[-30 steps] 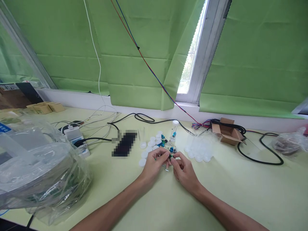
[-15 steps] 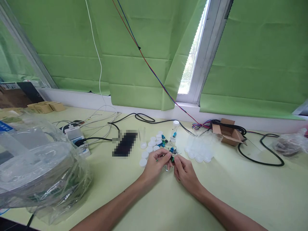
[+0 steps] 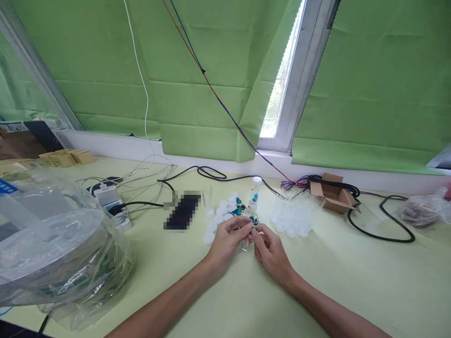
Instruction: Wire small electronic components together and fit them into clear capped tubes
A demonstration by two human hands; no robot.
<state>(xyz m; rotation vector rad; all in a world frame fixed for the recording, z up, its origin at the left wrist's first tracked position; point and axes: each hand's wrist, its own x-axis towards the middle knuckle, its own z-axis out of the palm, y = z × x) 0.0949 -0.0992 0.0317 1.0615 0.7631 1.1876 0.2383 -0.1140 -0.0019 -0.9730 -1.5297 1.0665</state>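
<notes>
My left hand [image 3: 227,239] is closed, its thumb and finger pinching a small dark-green electronic component [image 3: 253,228] with thin wire leads. Fingertips of my right hand [image 3: 271,246] meet it there, closed on the same part, which they mostly cover. Another small green bead-like part [image 3: 229,226] on a wire shows by the left knuckles. Below the fingers, part of a clear plastic piece [image 3: 244,247] is visible. Just beyond lie loose blue components [image 3: 238,211] with wire leads. Behind them stands a capped clear tube [image 3: 255,192] with a blue component in it.
White round caps [image 3: 210,226] lie left of my hands, near an uncapped clear tube [image 3: 209,206]. Several clear tubes [image 3: 291,220] are grouped at right, before an open cardboard box [image 3: 333,199]. Black cable [image 3: 378,239] loops there. A plastic-wrapped spool [image 3: 70,253] fills the left.
The fingers have shifted slightly around the green component, and less of it shows now. Both hands stay in nearly the same place.
</notes>
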